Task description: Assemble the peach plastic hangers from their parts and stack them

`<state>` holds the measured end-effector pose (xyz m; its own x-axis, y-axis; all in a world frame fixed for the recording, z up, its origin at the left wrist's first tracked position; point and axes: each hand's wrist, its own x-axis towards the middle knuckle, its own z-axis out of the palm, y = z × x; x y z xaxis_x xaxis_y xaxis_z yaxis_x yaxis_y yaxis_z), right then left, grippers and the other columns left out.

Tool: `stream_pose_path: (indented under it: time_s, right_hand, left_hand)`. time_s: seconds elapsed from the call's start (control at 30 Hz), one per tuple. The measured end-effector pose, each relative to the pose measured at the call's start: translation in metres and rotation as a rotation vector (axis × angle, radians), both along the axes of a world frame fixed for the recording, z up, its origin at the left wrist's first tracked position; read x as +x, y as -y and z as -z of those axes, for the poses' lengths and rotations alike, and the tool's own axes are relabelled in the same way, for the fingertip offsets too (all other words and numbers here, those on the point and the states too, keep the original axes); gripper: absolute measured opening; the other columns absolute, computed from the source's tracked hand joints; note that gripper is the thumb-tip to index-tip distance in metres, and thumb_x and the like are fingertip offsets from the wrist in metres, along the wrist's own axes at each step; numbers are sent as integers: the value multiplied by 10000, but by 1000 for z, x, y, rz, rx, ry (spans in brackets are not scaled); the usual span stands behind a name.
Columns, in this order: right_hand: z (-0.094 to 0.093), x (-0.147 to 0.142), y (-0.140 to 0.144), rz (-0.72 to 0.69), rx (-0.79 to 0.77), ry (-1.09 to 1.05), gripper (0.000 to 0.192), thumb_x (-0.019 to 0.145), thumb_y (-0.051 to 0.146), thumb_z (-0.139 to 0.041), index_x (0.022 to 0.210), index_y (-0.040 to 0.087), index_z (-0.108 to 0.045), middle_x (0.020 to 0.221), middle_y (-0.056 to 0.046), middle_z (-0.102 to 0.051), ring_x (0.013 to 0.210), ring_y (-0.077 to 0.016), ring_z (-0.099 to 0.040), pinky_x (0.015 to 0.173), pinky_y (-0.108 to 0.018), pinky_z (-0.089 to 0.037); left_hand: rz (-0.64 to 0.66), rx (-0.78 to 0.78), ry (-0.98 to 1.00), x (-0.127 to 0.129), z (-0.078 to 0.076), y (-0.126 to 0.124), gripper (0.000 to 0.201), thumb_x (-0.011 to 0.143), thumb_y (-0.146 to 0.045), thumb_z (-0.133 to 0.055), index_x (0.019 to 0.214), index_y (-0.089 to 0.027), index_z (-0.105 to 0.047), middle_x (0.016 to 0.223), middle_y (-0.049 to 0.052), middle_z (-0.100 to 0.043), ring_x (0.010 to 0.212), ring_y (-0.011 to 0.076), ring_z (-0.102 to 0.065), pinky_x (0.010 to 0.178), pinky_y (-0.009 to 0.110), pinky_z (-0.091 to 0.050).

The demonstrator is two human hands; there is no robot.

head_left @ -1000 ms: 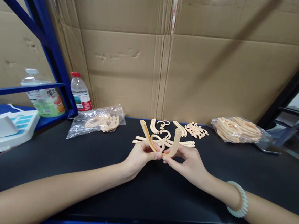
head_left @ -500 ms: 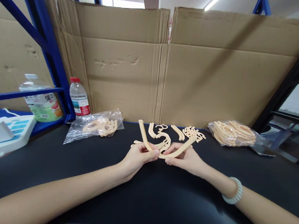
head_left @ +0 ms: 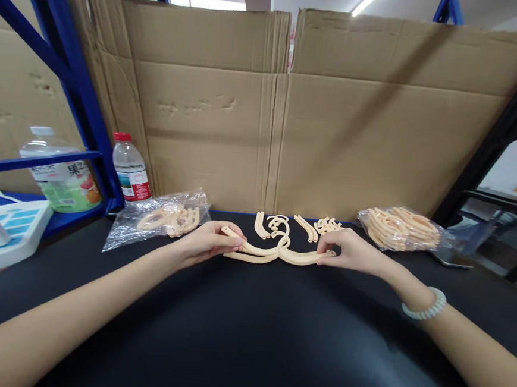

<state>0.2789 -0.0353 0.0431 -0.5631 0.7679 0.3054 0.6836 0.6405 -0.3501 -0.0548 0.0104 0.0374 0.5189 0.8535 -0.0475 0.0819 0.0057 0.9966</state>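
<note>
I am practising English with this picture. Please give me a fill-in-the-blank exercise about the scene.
1. Both hands hold a beige plastic hanger on the ___ mat.
2. The right hand has a pale ___ on its wrist.
3. The bottle with the red cap stands on the ___ side.

Missing words: black; bracelet; left

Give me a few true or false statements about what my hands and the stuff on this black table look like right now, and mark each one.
1. Both hands grip one cream plastic hanger: left hand at one end, right hand at the other. True.
2. The hanger is raised high above the black table. False: it lies low on it.
3. A bracelet circles the left wrist. False: the right wrist.
4. A red-capped bottle stands at the left. True.
</note>
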Motion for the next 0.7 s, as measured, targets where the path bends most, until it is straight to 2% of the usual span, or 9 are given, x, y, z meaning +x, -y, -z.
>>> stream_pose_path:
  time_s: [0.07,0.2,0.33,0.43,0.6,0.7]
  right_hand:
    - [-1,2,-1,-5,22,39,92,754,244,-688,734,167,-640,720,-15,-648,670,-156,-574,640,-269,-419]
    - [1,5,-4,-64,13,79,92,732,232,-710,738,173,-639,804,-29,-640,768,-179,-572,738,-307,-426]
    - [4,6,-5,-61,-32,119,97,718,219,-729,731,172,-644,879,-45,-623,859,-202,-561,791,-326,-424]
    - [5,3,-2,-39,-36,144,89,732,217,-722,727,170,-645,881,-45,-609,854,-198,-557,790,-322,-422]
    - [4,-3,1,-42,-17,163,78,754,170,-689,712,166,-623,830,-34,-592,812,-183,-556,743,-292,-423]
    - [4,-6,3,-7,10,179,72,748,140,-681,737,164,-614,833,-37,-586,812,-183,-552,734,-289,-422]
  left_hand:
    - [17,144,-151,-2,-2,-2,278,630,-297,-789,789,-137,-626,784,22,-676,749,130,-627,719,246,-472]
    - [135,571,-525,-4,-6,1,224,718,-360,-694,785,-158,-626,736,-5,-648,678,131,-578,625,237,-416]
    - [217,967,-750,0,-6,12,98,779,-263,-604,749,-171,-615,758,6,-609,739,148,-548,667,246,-398]
    - [250,1087,-806,6,-3,22,68,791,-178,-534,733,-171,-569,757,11,-576,744,148,-528,671,247,-390]
    - [154,1281,-980,16,3,34,91,805,-139,-464,732,-167,-511,777,23,-559,752,167,-503,674,291,-367]
    - [99,1336,-1081,19,4,36,108,814,-135,-436,729,-166,-496,785,36,-560,755,180,-501,662,309,-365]
